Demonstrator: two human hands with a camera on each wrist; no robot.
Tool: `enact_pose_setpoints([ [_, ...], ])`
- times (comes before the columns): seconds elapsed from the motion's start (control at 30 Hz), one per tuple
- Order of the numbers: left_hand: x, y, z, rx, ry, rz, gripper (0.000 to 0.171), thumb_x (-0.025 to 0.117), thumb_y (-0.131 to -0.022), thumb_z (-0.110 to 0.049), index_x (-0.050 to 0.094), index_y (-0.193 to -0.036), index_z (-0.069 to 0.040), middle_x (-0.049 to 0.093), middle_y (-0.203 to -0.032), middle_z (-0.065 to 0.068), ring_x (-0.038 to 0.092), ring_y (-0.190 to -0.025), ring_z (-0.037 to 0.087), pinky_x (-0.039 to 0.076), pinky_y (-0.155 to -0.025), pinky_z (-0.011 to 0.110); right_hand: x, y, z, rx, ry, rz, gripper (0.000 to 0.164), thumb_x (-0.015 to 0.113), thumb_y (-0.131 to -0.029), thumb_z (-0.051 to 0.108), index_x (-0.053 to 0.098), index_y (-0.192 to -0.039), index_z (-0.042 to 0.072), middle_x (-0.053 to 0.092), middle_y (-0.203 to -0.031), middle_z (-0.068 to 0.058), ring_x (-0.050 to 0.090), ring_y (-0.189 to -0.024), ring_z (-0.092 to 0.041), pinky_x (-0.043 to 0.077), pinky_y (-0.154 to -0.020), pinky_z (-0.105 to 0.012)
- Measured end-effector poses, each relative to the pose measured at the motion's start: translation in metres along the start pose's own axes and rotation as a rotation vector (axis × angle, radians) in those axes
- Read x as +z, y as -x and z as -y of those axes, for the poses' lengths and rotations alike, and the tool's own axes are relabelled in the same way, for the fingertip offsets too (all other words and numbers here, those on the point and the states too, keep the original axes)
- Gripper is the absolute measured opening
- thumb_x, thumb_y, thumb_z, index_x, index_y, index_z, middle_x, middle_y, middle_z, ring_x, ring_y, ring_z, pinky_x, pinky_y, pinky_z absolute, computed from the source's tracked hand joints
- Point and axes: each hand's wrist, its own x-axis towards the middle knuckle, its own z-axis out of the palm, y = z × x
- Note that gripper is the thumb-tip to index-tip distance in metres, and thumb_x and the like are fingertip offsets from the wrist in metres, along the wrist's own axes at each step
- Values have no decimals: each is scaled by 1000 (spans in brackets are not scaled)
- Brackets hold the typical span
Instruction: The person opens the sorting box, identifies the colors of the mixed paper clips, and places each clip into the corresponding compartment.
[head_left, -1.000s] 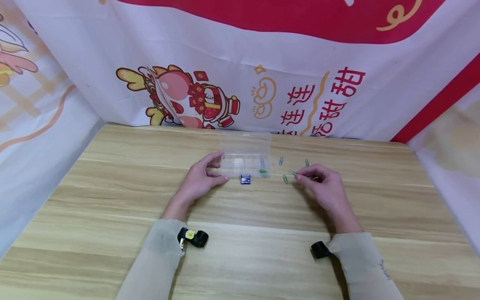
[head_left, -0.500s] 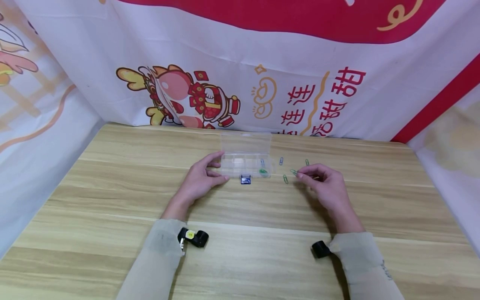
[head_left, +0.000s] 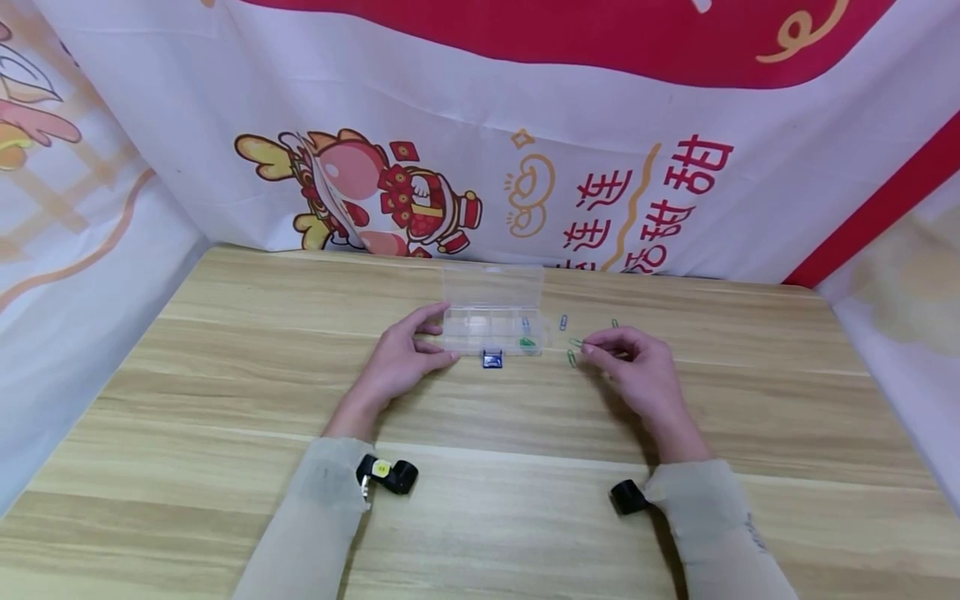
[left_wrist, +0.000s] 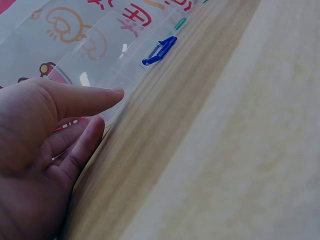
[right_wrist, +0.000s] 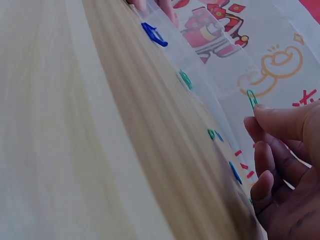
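A clear plastic compartment box [head_left: 478, 327] stands on the table with its lid [head_left: 495, 287] raised at the back and a blue latch [head_left: 492, 360] hanging at its front. My left hand [head_left: 405, 350] holds the box's left end, thumb [left_wrist: 95, 99] at the front corner and index finger at the back. Between thumb and forefinger, my right hand [head_left: 637, 362] pinches a green paper clip [right_wrist: 251, 97], just right of the box. Green paper clips [head_left: 528, 342] lie in the front right compartment and a blue one [head_left: 525, 324] in the compartment behind.
On the wood-grain table [head_left: 480, 517], a green paper clip [head_left: 572, 358] lies below the right fingertips, a blue paper clip [head_left: 563, 322] lies right of the box, and another green clip [head_left: 615, 323] is behind the right hand. A printed cloth [head_left: 360, 100] hangs behind the table.
My right hand first shifts slightly right, then moves left toward the box with the green paper clip, which changes its tilt. The left hand and the box stay in place.
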Motion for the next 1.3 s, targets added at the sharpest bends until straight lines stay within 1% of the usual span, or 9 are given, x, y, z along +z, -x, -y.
enact_pose_setpoints([
  [0.27,0,0,-1,-3,8,-1,80,85,-92,-11,49,-162,-28,61,-144,11,71,-115,29,61,-101,42,24,-7,12,-37,20,18,20,77,-101,25,79,-117,14,73,-117,-7,60,-106,-21,52,-90,-32],
  [0.43,0,0,0,-5,16,-1,80,85,-92,-10,50,-162,-28,60,-144,11,71,-114,28,62,-100,41,38,-9,20,-68,5,26,17,78,-100,22,79,-115,14,73,-116,-8,61,-106,-22,51,-93,-35],
  [0.57,1,-1,1,-5,24,1,81,86,-92,-9,50,-161,-29,61,-143,11,72,-113,28,62,-100,40,46,-11,22,-80,28,16,16,78,-99,21,79,-114,14,73,-114,-7,62,-104,-22,52,-93,-35],
  [0.77,1,-1,1,1,22,-3,81,86,-91,-10,50,-161,-30,61,-145,9,70,-115,29,60,-101,43,51,-14,22,-86,34,-7,15,79,-99,19,79,-112,12,74,-110,-9,63,-100,-22,53,-90,-34],
  [0.9,0,-1,1,0,16,-3,80,85,-92,-11,50,-161,-31,61,-147,8,70,-117,29,59,-103,44,51,-13,24,-85,41,-10,15,79,-99,19,80,-112,13,74,-109,-9,63,-99,-22,53,-88,-33],
  [1.17,0,-1,2,2,5,-4,80,85,-92,-12,50,-161,-30,62,-147,8,70,-116,29,59,-103,44,52,-11,25,-70,45,-15,13,80,-98,20,79,-110,14,74,-108,-7,63,-100,-23,54,-89,-35],
  [1.3,0,-1,1,2,4,-7,80,85,-92,-11,50,-161,-30,62,-145,8,70,-116,29,60,-102,44,53,-12,24,-76,49,-19,14,79,-98,20,79,-111,14,74,-108,-7,63,-99,-23,54,-89,-35],
])
